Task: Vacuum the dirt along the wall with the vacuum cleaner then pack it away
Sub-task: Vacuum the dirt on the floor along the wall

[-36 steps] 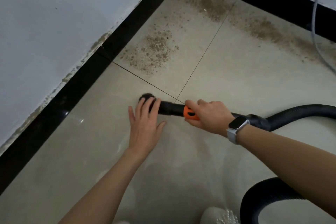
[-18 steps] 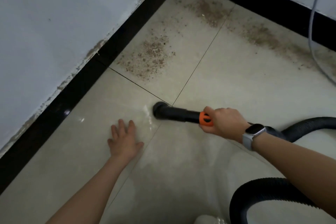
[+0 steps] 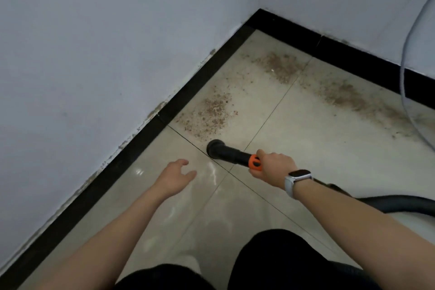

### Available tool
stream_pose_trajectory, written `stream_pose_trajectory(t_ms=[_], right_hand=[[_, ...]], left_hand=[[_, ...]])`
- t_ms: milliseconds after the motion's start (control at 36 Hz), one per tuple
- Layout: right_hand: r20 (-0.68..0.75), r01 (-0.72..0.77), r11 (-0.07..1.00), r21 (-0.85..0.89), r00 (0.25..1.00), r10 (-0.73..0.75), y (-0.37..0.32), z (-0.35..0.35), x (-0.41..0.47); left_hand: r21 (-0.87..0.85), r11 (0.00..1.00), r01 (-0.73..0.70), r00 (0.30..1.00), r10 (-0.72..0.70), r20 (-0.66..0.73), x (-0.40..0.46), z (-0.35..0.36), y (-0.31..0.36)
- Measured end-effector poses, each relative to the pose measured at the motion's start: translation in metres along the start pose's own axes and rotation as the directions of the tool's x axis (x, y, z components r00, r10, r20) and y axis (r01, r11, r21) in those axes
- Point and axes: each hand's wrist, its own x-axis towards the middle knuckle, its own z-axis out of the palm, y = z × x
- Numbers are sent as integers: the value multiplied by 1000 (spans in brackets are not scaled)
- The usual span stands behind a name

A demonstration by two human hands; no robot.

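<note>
The vacuum nozzle [image 3: 215,147], a short black rigid tube with a flared round mouth, sits mouth-down on the floor [image 3: 306,148] where two tile joints cross, just short of the nearest patch of dirt [image 3: 209,113]. The right hand [image 3: 274,166] wraps its fingers around the tube at the orange collar [image 3: 255,162], which looks like the natural place to hold: stiff, light enough for one hand, and close enough to the mouth to steer it. The ribbed black hose [image 3: 400,203] trailing off toward the right edge of the floor is probably soft and springy, so it may tug the nozzle sideways. The left hand [image 3: 175,175] hovers low over the tile beside the nozzle, fingers loosely spread and holding nothing. The glossy beige tiles should let the mouth slide easily. More dirt runs along the black skirting [image 3: 294,30] into the corner of the floor, under pale walls [image 3: 94,54], with a thin cable [image 3: 404,82] hanging at the right.
</note>
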Motion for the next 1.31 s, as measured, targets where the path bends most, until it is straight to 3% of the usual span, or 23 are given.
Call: stream_pose_trajectory(t_ms=[56,139,278,361,500,611,806,1000,1194,1306], right_hand=[[-9,37,999,32,999,-37,-20,-10,5],[-9,53,991,119,999,-52,-46,-25,15],[25,105,987,123,994,-108,-78,-42,30],[82,123,973,196,987,-141,-88,-41,41],[255,24,909,416,956,-142,-78,-53,50],[376,10,951,309,917,-132,-49,-50,46],[307,140,977,159,934,-184,-18,-58,60],[224,193,972,135,949,-220,-1,-52,96],[220,396,917,45,892,-395,-11,-55,147],[190,463,886,22,868,-458,-15,-61,171]], left_hand=[[-320,942,97,994,-78,72,-2,-10,15],[-672,711,208,978,-127,168,1,-16,30],[-858,426,287,958,-152,244,25,-2,58],[-947,221,231,960,-208,186,46,5,69],[-963,240,119,945,-326,35,70,5,66],[-967,203,156,919,-388,67,83,-3,57],[-975,95,200,900,-410,145,102,12,71],[-988,20,151,898,-421,129,127,23,84],[-993,-90,81,849,-515,116,152,22,71],[-996,-66,65,852,-516,90,160,12,68]])
